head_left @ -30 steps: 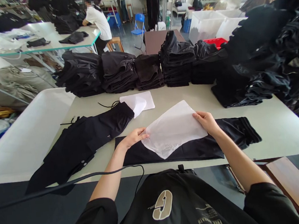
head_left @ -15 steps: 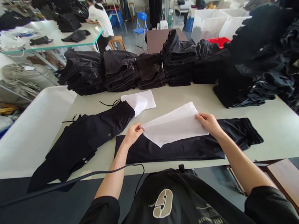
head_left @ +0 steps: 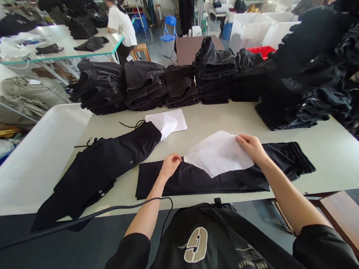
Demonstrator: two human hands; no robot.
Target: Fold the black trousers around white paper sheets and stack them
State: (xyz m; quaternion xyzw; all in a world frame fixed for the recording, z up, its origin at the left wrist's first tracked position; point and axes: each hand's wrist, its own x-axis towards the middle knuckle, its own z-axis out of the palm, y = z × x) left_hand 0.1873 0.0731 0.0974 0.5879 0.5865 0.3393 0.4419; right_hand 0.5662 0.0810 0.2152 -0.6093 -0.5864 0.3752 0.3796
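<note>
Head view, left hand [head_left: 171, 166]: now off the sheet [head_left: 219, 154], curled closed
Right hand [head_left: 252, 147]: pinching it
Sheet: white, creased

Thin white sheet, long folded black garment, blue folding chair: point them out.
Thin white sheet [head_left: 218, 154], head view: middle of its face.
Long folded black garment [head_left: 225, 182], head view: its central stretch.
Blue folding chair [head_left: 167, 37], head view: its seat.

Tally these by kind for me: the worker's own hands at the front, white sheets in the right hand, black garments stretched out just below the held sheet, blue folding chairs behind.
Hands: 2, left hand and right hand
White sheet: 1
Black garment: 1
Blue folding chair: 1
Total: 5
</note>
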